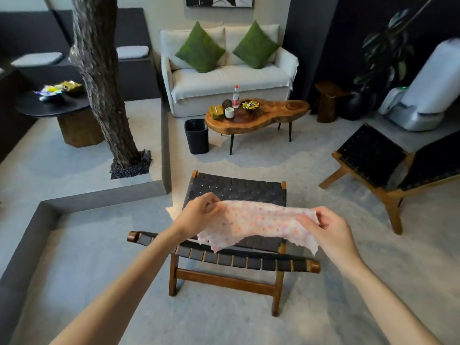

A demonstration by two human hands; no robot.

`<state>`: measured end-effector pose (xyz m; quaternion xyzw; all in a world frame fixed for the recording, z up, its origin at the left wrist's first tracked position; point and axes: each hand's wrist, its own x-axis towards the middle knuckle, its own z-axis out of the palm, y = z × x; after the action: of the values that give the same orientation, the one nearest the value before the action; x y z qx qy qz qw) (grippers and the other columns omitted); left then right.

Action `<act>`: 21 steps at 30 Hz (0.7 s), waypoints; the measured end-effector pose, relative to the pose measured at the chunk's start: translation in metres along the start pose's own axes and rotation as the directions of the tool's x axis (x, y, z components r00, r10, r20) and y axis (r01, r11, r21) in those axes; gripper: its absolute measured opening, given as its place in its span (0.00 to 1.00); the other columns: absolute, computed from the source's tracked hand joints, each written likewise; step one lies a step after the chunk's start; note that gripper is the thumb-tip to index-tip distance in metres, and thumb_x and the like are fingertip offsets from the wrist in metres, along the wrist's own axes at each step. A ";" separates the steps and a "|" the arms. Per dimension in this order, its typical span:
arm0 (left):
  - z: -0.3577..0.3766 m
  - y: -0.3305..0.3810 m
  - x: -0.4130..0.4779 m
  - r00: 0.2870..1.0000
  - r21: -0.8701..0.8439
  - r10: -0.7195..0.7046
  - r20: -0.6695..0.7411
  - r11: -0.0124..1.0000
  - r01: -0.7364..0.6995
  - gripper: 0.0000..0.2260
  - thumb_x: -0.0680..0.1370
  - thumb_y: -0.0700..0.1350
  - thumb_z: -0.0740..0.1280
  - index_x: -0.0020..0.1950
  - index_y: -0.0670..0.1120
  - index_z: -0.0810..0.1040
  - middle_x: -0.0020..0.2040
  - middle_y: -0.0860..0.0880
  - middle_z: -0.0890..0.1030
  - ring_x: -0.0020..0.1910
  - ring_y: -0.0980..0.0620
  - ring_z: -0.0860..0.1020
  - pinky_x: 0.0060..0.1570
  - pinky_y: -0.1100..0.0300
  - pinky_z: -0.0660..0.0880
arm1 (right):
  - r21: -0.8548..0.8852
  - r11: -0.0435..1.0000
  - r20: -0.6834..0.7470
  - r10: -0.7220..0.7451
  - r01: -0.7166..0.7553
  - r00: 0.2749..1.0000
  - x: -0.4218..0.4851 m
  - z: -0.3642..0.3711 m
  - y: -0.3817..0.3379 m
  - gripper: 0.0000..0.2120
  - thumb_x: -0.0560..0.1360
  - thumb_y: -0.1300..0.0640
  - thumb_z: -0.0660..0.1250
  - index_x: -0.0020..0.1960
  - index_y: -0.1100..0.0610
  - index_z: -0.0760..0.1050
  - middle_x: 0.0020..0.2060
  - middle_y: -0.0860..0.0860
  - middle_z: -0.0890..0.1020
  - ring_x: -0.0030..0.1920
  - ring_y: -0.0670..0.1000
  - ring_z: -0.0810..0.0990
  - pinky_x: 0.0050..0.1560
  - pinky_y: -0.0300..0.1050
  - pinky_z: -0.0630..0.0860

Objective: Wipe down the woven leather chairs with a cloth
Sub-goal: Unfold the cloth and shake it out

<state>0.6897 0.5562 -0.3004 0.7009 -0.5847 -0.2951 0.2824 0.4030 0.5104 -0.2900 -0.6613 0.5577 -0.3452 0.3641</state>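
A white cloth with small pink and orange dots (256, 224) is stretched in the air between my two hands. My left hand (199, 211) pinches its left edge and my right hand (328, 226) pinches its right edge. Directly below stands a woven black leather chair (236, 189) with a brown wooden frame; I see it from behind, its backrest top nearest me. The cloth hangs above the chair and hides part of the seat. A second woven leather chair (371, 151) stands at the right.
A wooden coffee table (268, 117) with a bottle, cup and bowl stands beyond the chair, a black bin (196, 135) beside it. A white sofa (229, 80) is behind. A tree trunk (104, 83) rises at left, by a raised concrete ledge (104, 195).
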 end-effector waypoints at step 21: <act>0.184 0.175 0.033 0.885 -0.405 0.275 0.376 0.908 -0.110 0.18 0.70 0.49 0.77 0.54 0.44 0.76 0.49 0.51 0.82 0.46 0.56 0.82 0.51 0.59 0.79 | 0.274 0.944 -0.213 0.243 -0.181 0.946 0.012 -0.103 0.074 0.06 0.73 0.53 0.73 0.42 0.51 0.76 0.39 0.53 0.84 0.43 0.52 0.83 0.44 0.49 0.80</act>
<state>0.4435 0.4872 -0.2962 0.4906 -0.6329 -0.5159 0.3043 0.2801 0.4804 -0.3022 -0.4981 0.6182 -0.4502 0.4088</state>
